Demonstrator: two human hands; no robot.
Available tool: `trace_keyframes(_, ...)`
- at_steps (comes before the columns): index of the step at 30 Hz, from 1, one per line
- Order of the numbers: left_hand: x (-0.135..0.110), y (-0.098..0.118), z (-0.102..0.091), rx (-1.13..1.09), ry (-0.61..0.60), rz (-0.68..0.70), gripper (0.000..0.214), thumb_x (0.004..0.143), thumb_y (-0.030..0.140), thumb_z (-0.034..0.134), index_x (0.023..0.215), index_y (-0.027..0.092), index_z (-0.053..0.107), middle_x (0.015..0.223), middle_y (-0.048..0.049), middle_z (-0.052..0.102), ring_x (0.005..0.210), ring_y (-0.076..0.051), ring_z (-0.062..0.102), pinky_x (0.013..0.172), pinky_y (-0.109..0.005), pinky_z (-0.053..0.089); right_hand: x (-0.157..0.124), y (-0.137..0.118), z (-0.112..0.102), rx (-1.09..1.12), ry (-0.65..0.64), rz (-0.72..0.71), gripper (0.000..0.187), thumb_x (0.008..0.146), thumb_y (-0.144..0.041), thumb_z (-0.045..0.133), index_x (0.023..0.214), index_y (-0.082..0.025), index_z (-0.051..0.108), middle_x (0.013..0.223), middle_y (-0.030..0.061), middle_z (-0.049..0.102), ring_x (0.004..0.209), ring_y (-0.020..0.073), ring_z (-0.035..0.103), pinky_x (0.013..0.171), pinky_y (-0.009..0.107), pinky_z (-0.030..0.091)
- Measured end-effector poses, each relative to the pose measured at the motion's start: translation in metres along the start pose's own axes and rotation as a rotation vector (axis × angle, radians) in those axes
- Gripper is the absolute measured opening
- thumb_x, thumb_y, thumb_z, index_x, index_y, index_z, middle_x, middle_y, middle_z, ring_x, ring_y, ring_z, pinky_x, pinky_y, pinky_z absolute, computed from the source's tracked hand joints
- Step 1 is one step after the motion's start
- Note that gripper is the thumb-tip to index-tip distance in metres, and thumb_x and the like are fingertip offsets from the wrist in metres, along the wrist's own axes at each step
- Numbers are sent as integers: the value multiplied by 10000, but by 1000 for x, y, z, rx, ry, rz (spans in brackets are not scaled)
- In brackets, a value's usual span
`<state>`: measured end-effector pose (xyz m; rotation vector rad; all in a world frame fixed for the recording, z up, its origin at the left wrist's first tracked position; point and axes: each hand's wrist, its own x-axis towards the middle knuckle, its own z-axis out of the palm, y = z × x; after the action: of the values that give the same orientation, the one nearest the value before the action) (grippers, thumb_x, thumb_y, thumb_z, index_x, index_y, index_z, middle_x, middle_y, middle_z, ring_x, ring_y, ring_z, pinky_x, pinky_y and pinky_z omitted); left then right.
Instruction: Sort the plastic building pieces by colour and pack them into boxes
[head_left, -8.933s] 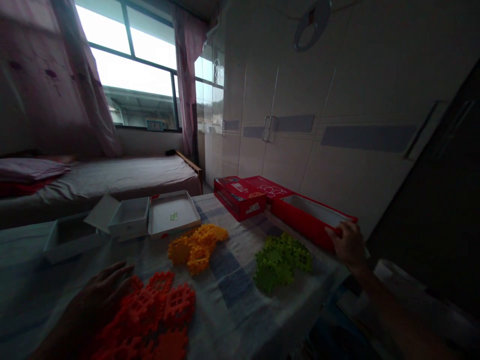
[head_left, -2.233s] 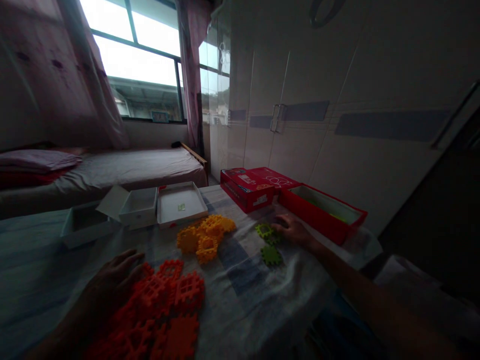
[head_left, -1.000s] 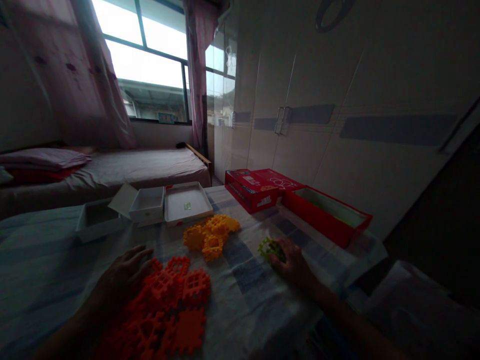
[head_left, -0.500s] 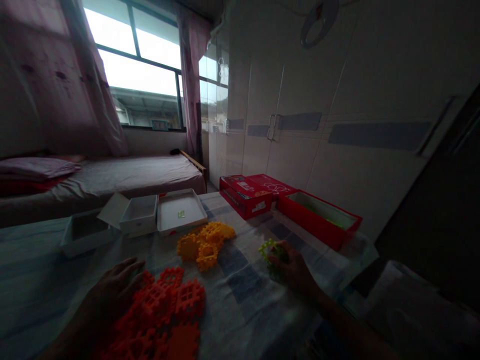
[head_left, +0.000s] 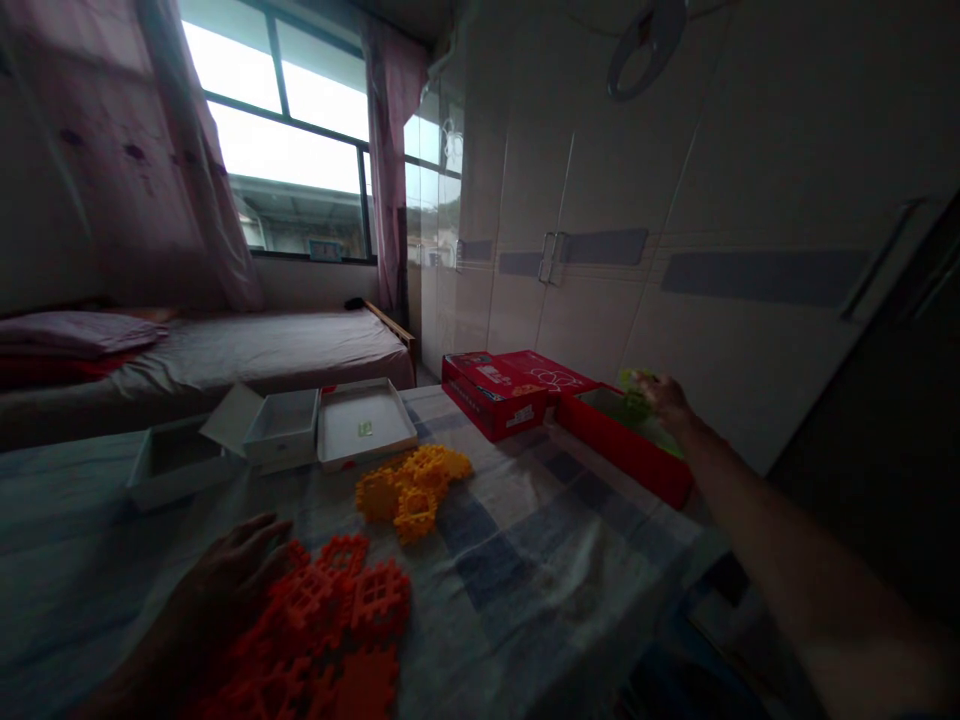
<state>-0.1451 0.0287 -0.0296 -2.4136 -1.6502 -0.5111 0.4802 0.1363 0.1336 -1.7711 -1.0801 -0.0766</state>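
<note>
My right hand (head_left: 670, 398) grips yellow-green plastic building pieces (head_left: 636, 393) just above the open red box (head_left: 622, 455). Inside that box some more green shows, though its shape is hard to make out. On the left, my left hand (head_left: 232, 565) rests with its fingers stretched out beside a heap of orange-red interlocking pieces (head_left: 322, 610) with toothed edges. Farther back on the cloth lies a smaller pile of yellow-orange pieces (head_left: 416, 485) of the same kind.
A closed red box (head_left: 495, 395) stands behind the open one. White boxes (head_left: 279, 425) and a shallow white lid (head_left: 365, 450) sit at the back left of the checked tablecloth (head_left: 517, 580). Beyond are a bed (head_left: 285, 345) and tall cupboards (head_left: 592, 190).
My right hand has carried the green pieces from low over the tablecloth up and rightward to the open red box. My left hand stays by the orange-red heap.
</note>
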Motion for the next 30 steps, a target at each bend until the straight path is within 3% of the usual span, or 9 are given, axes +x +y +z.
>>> trace_keyframes(2,-1,-1,1,-33,9,-11,324,796,308,387,907,303,692,1114,14,665,1159,-241,519,932,-402,469,-5,3,6,-79,21,36,423,675,-365,556,967,-60,549,1023,273,544,957,333,536,792,518,409)
trace_keyframes(4,0,2,0,-74,10,-48,320,793,291,398,925,290,689,1120,-8,661,1159,-249,518,939,-409,465,-22,3,20,-112,0,8,433,662,-317,557,1025,-82,532,1117,265,509,1053,335,486,881,522,361)
trace_keyframes(7,1,16,-9,-125,3,-150,319,796,313,417,950,251,689,1152,-61,638,1133,-255,538,936,-397,467,-61,-5,52,-75,-115,-188,387,671,-284,524,1028,-137,542,1112,182,534,1089,284,473,940,443,358)
trace_keyframes(11,5,37,-23,-156,11,-321,423,835,396,387,1094,175,636,1258,-128,553,1135,-246,533,959,-398,441,-124,-23,97,48,-320,-475,371,703,-317,479,1031,-157,546,1081,140,541,1062,256,499,940,421,392)
trace_keyframes(16,6,46,-28,-191,-8,-362,402,850,374,411,1116,160,622,1277,-127,533,1164,-228,503,1000,-373,398,-181,-49,127,123,-424,-591,380,754,-327,438,1069,-142,543,1098,133,535,1066,254,506,944,429,396)
trace_keyframes(19,6,47,-28,-204,3,-360,377,845,350,436,1119,166,620,1276,-131,531,1175,-236,491,1001,-383,394,-196,-77,130,150,-472,-672,345,774,-289,435,1066,-142,546,1095,124,554,1042,242,527,936,410,403)
trace_keyframes(24,7,49,-29,-215,-1,-375,362,847,340,441,1109,170,624,1276,-131,531,1187,-243,478,1005,-387,384,-222,-146,137,60,-643,-889,294,806,-193,444,1057,-152,590,1073,96,595,1021,206,547,906,320,414)
trace_keyframes(27,8,49,-30,-219,-10,-379,359,850,341,439,1112,174,620,1275,-127,531,1181,-237,479,999,-381,385,-239,-185,153,-87,-729,-1024,312,829,-157,438,1099,-174,594,1129,85,589,968,174,570,820,260,435)
trace_keyframes(30,7,49,-29,-221,-7,-376,354,851,332,441,1113,175,618,1275,-120,529,1181,-232,475,1007,-378,373,-246,-211,177,-251,-736,-1109,264,821,-165,486,1035,-198,636,1095,86,621,1013,202,545,832,288,408)
